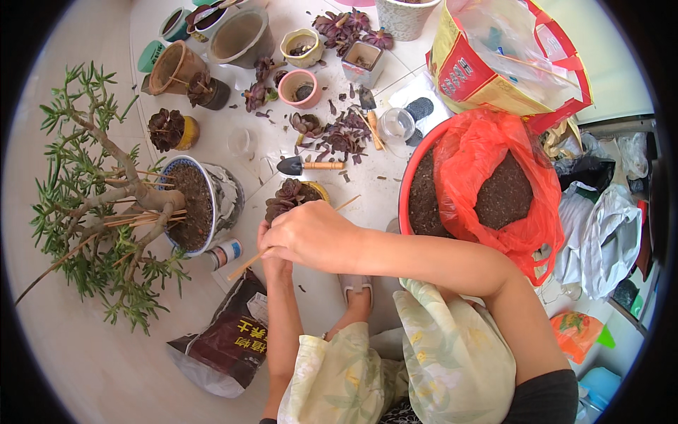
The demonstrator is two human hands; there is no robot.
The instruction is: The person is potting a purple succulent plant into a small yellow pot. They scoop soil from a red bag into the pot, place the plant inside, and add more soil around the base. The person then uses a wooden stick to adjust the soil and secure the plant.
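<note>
A thin wooden stick (246,266) slants through the grip of my right hand (318,233), its other end showing beyond the knuckles. My left hand (276,265) is lower and mostly covered by the right one, so what its fingers hold is hidden. Just beyond both hands, a dark purple rosette succulent (286,199) stands in soil in a yellow pot (319,192), partly covered by my right hand. A small trowel (310,166) with a wooden handle lies farther off on the tiled floor, near cut succulent rosettes and loose leaves (341,139).
At right stands a red tub (407,212) of soil with a red plastic bag (466,196) in it. A branching jade-like plant (153,199) leans left from a blue-and-white pot (211,193). Several pots, including a pink one (316,85), stand ahead. A soil bag (228,339) lies lower left.
</note>
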